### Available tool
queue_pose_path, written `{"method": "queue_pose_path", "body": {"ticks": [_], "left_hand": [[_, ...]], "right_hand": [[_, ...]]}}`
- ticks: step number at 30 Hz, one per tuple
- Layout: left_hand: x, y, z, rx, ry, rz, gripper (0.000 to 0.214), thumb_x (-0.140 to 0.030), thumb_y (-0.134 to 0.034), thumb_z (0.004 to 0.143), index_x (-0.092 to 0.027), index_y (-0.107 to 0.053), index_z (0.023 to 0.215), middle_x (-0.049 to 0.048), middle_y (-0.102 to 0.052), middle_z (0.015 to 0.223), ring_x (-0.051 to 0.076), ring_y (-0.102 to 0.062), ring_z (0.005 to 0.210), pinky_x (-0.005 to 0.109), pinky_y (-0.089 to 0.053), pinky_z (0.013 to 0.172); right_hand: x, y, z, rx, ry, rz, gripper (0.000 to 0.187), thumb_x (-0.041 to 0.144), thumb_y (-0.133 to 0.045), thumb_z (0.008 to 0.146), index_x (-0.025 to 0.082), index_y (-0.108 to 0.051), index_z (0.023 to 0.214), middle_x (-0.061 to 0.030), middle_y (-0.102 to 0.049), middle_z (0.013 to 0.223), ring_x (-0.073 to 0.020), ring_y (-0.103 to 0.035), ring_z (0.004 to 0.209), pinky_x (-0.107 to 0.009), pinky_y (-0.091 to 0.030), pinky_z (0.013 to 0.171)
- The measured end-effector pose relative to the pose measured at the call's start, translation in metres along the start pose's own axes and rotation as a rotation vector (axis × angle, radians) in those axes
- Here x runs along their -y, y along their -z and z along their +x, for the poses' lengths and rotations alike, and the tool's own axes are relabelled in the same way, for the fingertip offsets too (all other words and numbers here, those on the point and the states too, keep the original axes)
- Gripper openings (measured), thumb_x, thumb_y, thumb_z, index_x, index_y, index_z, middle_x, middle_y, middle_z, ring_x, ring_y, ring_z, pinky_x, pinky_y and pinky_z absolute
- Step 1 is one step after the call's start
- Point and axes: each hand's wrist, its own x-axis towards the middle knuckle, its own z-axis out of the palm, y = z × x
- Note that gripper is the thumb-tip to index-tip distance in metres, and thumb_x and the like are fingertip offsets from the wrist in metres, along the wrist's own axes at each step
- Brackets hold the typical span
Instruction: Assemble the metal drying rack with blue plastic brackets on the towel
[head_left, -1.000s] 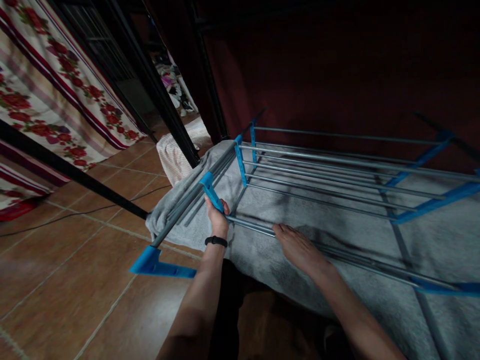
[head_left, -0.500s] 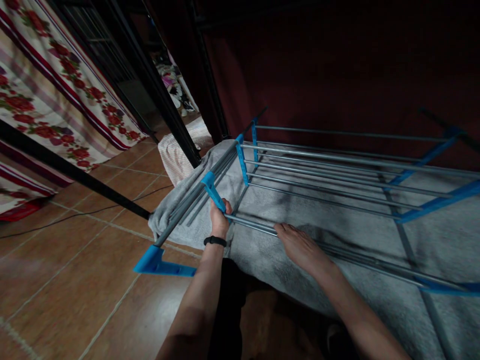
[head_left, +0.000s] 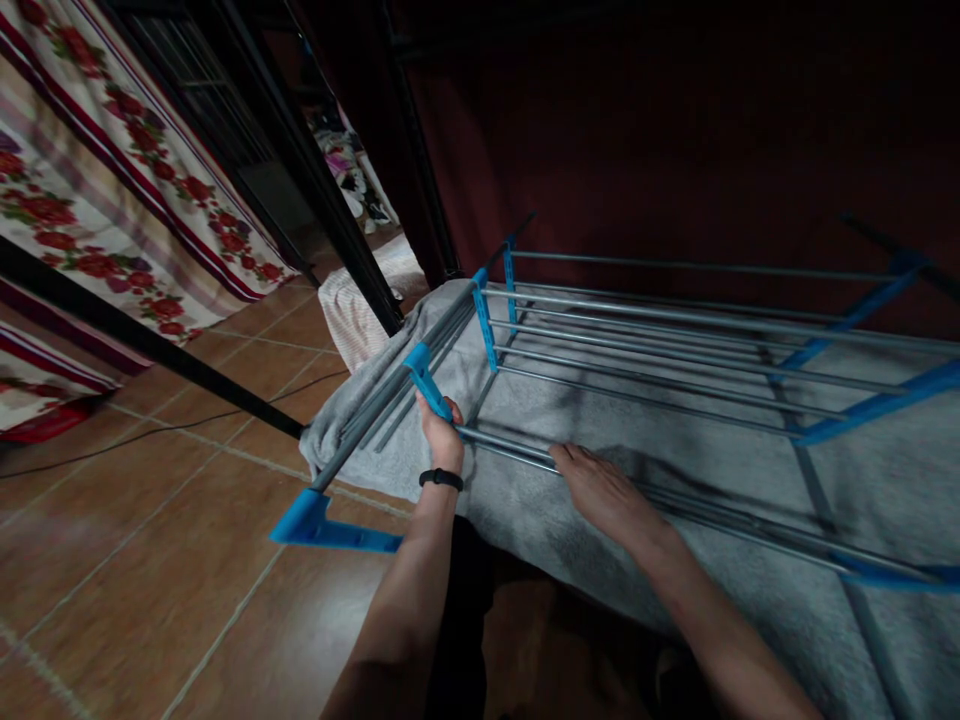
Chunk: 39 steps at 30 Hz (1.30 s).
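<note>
A rack of grey metal tubes and blue plastic brackets lies across a grey blanket (head_left: 540, 545). My left hand (head_left: 442, 440), with a black band at the wrist, is closed around the lower end of a blue bracket (head_left: 425, 378), where the tubes meet it. To its right, my right hand (head_left: 600, 490) wraps over a pair of metal tubes (head_left: 510, 447); its fingertips are partly hidden. Behind my hands, more tubes (head_left: 660, 345) run between upright blue brackets (head_left: 485, 325). Another blue bracket (head_left: 334, 527) sticks out at the near left end, beside my left forearm.
Loose grey tubes (head_left: 401, 415) lie on the blanket at left. A black pole (head_left: 157, 345) slants across the tiled floor (head_left: 135, 550), where a thin cable (head_left: 202, 422) runs. A floral curtain (head_left: 97, 210) hangs at left; a dark red panel (head_left: 675, 150) stands behind the rack.
My left wrist and forearm have shifted slightly to the right, the hand still on the bracket. My right hand and the rack are almost unchanged.
</note>
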Motion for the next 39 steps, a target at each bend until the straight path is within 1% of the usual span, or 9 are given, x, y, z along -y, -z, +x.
{"method": "queue_pose_path", "body": {"ticks": [5, 10, 14, 18, 21, 25, 32, 39], "left_hand": [[0.0019, -0.0006, 0.0009, -0.063, -0.005, -0.029, 0.063, -0.077, -0.035, 0.083, -0.021, -0.042, 0.055, -0.0020, -0.039, 0.044, 0.009, -0.038, 0.039, 0.023, -0.029, 0.040], [0.0014, -0.0005, 0.0003, -0.068, 0.000, -0.059, 0.062, -0.078, -0.038, 0.082, -0.021, -0.042, 0.058, -0.0031, -0.040, 0.046, 0.008, -0.040, 0.039, 0.021, -0.032, 0.040], [0.0014, 0.0004, 0.0001, -0.074, 0.020, -0.087, 0.061, -0.078, -0.041, 0.081, -0.021, -0.042, 0.060, -0.0040, -0.041, 0.047, 0.008, -0.041, 0.040, 0.021, -0.033, 0.041], [0.0023, -0.0003, -0.0006, -0.091, -0.021, -0.024, 0.062, -0.076, -0.037, 0.083, -0.021, -0.042, 0.057, -0.0031, -0.041, 0.045, 0.008, -0.041, 0.039, 0.021, -0.033, 0.041], [0.0015, -0.0030, -0.0019, -0.135, -0.034, 0.013, 0.063, -0.075, -0.033, 0.086, -0.021, -0.041, 0.054, -0.0024, -0.041, 0.043, 0.009, -0.040, 0.038, 0.022, -0.032, 0.040], [-0.0001, -0.0060, -0.0037, -0.189, -0.046, 0.024, 0.064, -0.075, -0.031, 0.086, -0.021, -0.041, 0.054, -0.0022, -0.041, 0.043, 0.010, -0.040, 0.037, 0.022, -0.032, 0.040], [-0.0003, -0.0048, -0.0050, -0.200, -0.054, 0.034, 0.063, -0.075, -0.033, 0.086, -0.021, -0.043, 0.055, -0.0020, -0.043, 0.045, 0.011, -0.044, 0.040, 0.022, -0.035, 0.043], [-0.0040, -0.0063, -0.0072, -0.203, -0.031, 0.011, 0.058, -0.065, -0.029, 0.093, -0.020, -0.044, 0.059, -0.0011, -0.045, 0.045, 0.011, -0.044, 0.041, 0.024, -0.033, 0.044]], "right_hand": [[0.0014, 0.0014, -0.0003, -0.006, -0.008, -0.002, 0.037, 0.001, -0.026, 0.091, 0.019, -0.051, 0.112, -0.0101, -0.062, 0.113, -0.0199, -0.058, 0.107, -0.030, -0.040, 0.089], [0.0017, 0.0008, -0.0007, -0.006, -0.010, -0.005, 0.040, 0.001, -0.024, 0.091, 0.017, -0.051, 0.116, -0.0118, -0.061, 0.117, -0.0205, -0.057, 0.110, -0.032, -0.040, 0.092], [0.0007, -0.0006, -0.0004, -0.005, -0.011, 0.013, 0.040, 0.002, -0.024, 0.091, 0.018, -0.051, 0.116, -0.0114, -0.061, 0.117, -0.0202, -0.057, 0.112, -0.032, -0.039, 0.094], [0.0002, -0.0007, -0.0002, -0.016, -0.010, 0.017, 0.038, 0.003, -0.025, 0.092, 0.018, -0.052, 0.113, -0.0105, -0.062, 0.114, -0.0208, -0.058, 0.110, -0.032, -0.040, 0.092], [0.0010, 0.0008, -0.0007, -0.018, -0.010, 0.009, 0.037, 0.002, -0.025, 0.092, 0.018, -0.051, 0.113, -0.0100, -0.062, 0.113, -0.0213, -0.059, 0.108, -0.032, -0.041, 0.089], [0.0024, 0.0030, -0.0015, -0.016, -0.012, 0.000, 0.037, 0.003, -0.025, 0.092, 0.018, -0.051, 0.113, -0.0102, -0.062, 0.114, -0.0210, -0.059, 0.107, -0.031, -0.041, 0.088], [0.0012, 0.0022, -0.0003, -0.005, -0.017, 0.002, 0.037, 0.003, -0.027, 0.093, 0.018, -0.052, 0.115, -0.0105, -0.062, 0.117, -0.0203, -0.058, 0.108, -0.031, -0.040, 0.089], [0.0011, 0.0031, -0.0004, -0.023, -0.006, 0.007, 0.039, 0.003, -0.027, 0.092, 0.017, -0.052, 0.117, -0.0110, -0.063, 0.117, -0.0204, -0.058, 0.109, -0.031, -0.040, 0.089]]}}
